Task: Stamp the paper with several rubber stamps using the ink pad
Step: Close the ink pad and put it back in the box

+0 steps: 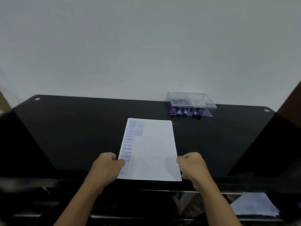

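Observation:
A white sheet of paper (154, 149) lies on the black glass table (73, 128), its left side filled with blue stamped words such as SAMPLE, AIR MAIL and FRAGILE. My left hand (108, 165) pinches the paper's left edge, thumb on top over the stamped column. My right hand (193, 165) grips the paper's right edge with curled fingers. A clear plastic box (191, 103) holding several rubber stamps with purple and blue ends stands closed at the back right. No ink pad is clearly visible.
A plain white wall rises behind the table. Below the near table edge is a lower shelf, with a stack of white papers (254, 206) at the lower right. Metal fittings (37, 99) mark the table's back corners.

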Available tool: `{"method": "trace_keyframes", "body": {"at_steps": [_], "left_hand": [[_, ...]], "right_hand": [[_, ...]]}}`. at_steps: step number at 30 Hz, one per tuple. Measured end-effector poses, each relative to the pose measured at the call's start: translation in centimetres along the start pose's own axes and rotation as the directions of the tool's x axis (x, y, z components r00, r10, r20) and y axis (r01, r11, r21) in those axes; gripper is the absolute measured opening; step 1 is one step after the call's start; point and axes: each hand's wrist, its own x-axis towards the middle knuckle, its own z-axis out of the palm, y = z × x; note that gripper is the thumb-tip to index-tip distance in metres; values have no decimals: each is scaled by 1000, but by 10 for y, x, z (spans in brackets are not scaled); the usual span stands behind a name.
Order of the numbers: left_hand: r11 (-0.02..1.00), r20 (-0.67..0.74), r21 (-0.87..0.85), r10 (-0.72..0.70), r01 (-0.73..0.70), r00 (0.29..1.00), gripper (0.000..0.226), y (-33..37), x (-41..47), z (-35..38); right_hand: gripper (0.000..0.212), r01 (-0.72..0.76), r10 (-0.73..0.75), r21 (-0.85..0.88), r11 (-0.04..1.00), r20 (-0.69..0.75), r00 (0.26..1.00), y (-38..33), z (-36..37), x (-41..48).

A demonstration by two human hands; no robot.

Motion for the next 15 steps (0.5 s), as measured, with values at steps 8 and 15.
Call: {"method": "trace_keyframes", "body": {"at_steps": [8,15], "left_hand": [[954,86,270,110,-130,990,76,-17,-10,-15],[830,165,382,372,-407,914,52,-28,-15,-15]], "right_hand": [[22,241,-179,-344,908,204,963,7,-11,-18],[62,411,-354,-483,773,210,912,28,0,-25]]}}
